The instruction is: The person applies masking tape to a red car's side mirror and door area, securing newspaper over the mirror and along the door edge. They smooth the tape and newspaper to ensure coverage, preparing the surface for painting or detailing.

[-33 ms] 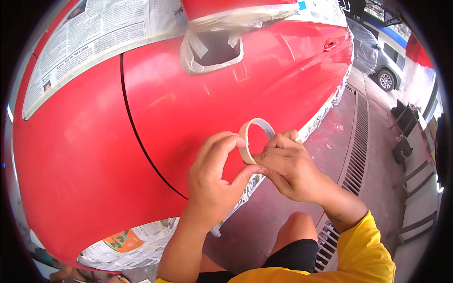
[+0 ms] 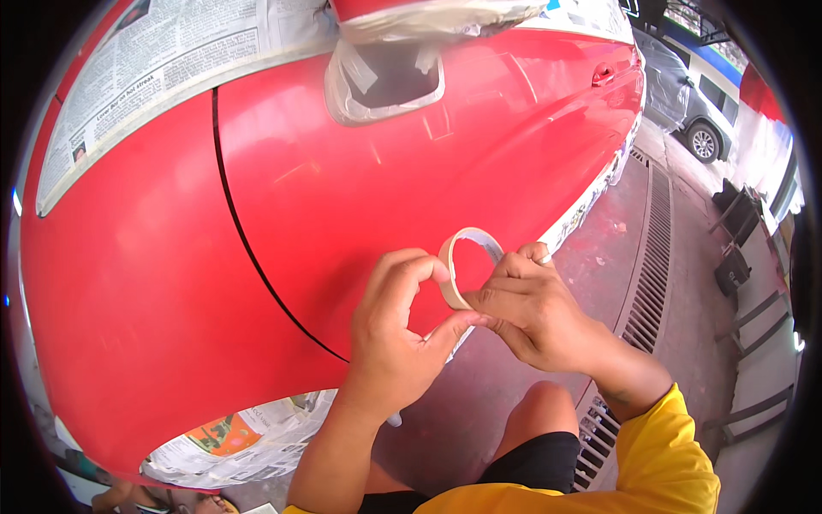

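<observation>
A thin roll of cream masking tape (image 2: 460, 295) is held upright between my hands, in front of a glossy red car panel (image 2: 291, 223). My left hand (image 2: 398, 330) curves in a C, with its fingertips against the left rim of the roll and its thumb low, meeting my right thumb. My right hand (image 2: 539, 308) is closed around the lower right side of the roll, fingers curled and partly hiding it. A pale band (image 2: 545, 254) shows on one right finger. Whether a tape end is pinched between the thumbs cannot be made out.
Newspaper (image 2: 171, 77) masks the upper left of the car; more newspaper (image 2: 248, 437) fills the wheel opening. Taped film edges a dark opening (image 2: 394, 77) in the door. A floor drain grate (image 2: 646, 291) runs along the right, near dark bins (image 2: 732, 270) and a parked grey car (image 2: 698, 120).
My hands and the tape roll sit slightly lower and further right in the picture. The car's upper parts have shifted a little upward in view. The grip looks the same.
</observation>
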`<state>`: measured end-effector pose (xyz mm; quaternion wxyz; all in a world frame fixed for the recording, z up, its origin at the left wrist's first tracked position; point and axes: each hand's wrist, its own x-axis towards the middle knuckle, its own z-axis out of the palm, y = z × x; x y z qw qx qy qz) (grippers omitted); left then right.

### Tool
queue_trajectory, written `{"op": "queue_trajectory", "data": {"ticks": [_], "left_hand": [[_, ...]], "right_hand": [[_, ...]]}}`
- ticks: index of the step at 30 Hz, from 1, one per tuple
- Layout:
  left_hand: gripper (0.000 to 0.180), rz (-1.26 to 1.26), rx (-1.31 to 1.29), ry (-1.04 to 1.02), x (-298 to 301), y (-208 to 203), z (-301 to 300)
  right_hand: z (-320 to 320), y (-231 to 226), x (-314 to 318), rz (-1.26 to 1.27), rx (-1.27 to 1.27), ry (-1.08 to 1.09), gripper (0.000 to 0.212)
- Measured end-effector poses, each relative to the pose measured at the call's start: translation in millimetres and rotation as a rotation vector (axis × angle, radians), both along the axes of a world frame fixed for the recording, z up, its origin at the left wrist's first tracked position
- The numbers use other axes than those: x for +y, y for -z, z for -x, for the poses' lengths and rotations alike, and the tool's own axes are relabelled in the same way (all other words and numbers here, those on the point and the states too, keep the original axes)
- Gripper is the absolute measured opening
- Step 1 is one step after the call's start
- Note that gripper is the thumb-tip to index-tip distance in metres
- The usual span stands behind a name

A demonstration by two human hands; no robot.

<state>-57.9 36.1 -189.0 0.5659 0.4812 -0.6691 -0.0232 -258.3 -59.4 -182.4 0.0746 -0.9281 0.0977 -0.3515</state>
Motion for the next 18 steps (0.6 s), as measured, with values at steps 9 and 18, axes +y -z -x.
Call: {"op": "queue_trajectory", "data": {"ticks": [9, 18], "left_hand": [[0.037, -0.256, 0.441, 0.056, 26.6, 72.0, 20.2], [0.009, -0.055, -0.054, -0.183, 34.4, 51.1, 35.7]], "right_hand": [[34.1, 37.3, 8.2, -0.218, 0.286, -0.105, 0.024], [42.4, 26.7, 18.9, -0.19, 0.238, -0.193, 0.027]]}}
